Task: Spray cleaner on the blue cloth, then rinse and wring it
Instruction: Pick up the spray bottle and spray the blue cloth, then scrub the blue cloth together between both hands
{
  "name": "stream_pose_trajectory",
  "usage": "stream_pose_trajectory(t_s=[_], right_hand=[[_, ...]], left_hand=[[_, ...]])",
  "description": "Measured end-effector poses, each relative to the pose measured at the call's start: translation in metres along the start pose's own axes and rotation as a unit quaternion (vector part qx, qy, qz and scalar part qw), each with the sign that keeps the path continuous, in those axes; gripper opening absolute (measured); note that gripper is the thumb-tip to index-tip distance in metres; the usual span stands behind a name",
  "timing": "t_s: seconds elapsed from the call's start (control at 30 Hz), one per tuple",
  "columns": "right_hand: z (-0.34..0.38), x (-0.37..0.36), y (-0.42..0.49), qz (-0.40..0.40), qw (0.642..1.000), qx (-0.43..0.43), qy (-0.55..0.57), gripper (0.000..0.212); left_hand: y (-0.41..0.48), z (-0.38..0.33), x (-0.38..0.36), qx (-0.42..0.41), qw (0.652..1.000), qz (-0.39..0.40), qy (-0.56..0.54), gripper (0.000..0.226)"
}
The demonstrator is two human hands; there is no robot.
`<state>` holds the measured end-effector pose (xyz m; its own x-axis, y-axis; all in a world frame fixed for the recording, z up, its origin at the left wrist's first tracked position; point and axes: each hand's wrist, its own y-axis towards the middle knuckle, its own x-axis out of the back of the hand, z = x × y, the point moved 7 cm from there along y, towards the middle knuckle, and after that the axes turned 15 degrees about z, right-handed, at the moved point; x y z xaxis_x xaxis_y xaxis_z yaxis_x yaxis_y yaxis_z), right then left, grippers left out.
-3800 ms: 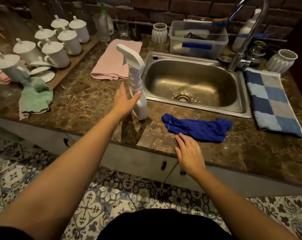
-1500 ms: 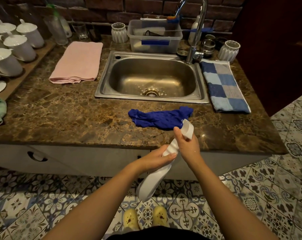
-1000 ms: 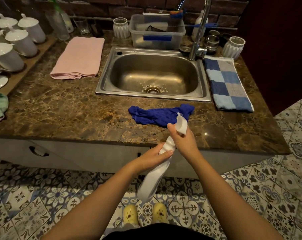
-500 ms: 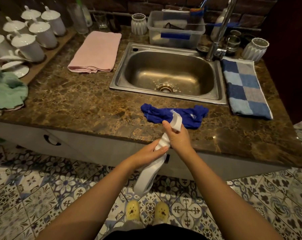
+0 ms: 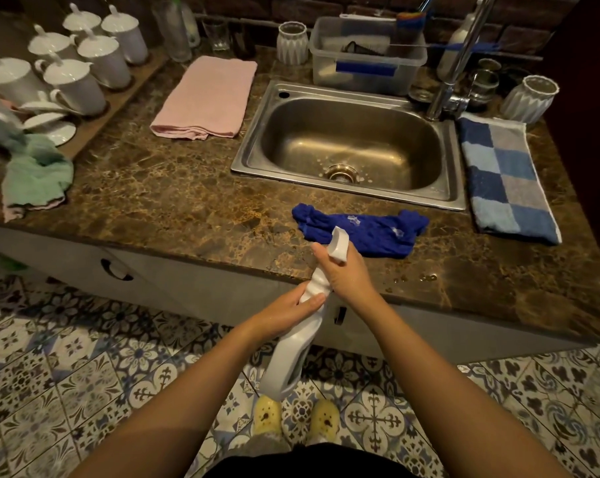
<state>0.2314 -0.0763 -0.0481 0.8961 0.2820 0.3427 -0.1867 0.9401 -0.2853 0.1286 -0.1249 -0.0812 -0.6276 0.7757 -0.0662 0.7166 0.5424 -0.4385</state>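
1. You are at the spraying stage, by my read. The cloth [image 5: 360, 232] lies bunched on the desk [image 5: 174, 201], just in front of the sink [image 5: 454, 167].
2. Two pale flecks [image 5: 353, 220] sit on the cloth, so some cleaner has likely landed.
3. Rinse and wring are left. No stream shows at the tap [image 5: 462, 53].
4. Your right hand [image 5: 348, 276] has its grip clamped on the bottle [image 5: 291, 357] at the neck, just under the nozzle head. The nozzle points at the cloth's near edge. The trigger finger is hidden.
5. Your left hand [image 5: 284, 312] wraps the bottle's waist, grip closed around it. The bottle's body slants down past the desk edge, over the floor.
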Motion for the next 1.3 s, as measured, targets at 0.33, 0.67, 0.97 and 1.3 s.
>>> stream_pose_trajectory(t_s=[0.33,0.67,0.97,1.3], right_hand=[[0.003,-0.015,0.000,0.012,0.999,-0.005,0.050,0.030],[0.027,0.002,0.005,0.094,0.995,0.019,0.019,0.043],[-0.016,0.107,0.015,-0.147,0.983,-0.044,-0.098,0.033],[-0.061,0.145,0.041,-0.099,0.956,-0.137,-0.239,0.043]], left_hand=[[-0.008,0.006,0.012,0.008,1.000,-0.008,-0.003,0.042],[-0.032,-0.035,0.062,-0.040,0.994,-0.102,-0.024,0.028],[-0.034,-0.100,0.142,-0.108,0.968,-0.226,0.019,0.042],[-0.011,-0.123,0.173,-0.120,0.932,-0.307,0.149,0.049]])
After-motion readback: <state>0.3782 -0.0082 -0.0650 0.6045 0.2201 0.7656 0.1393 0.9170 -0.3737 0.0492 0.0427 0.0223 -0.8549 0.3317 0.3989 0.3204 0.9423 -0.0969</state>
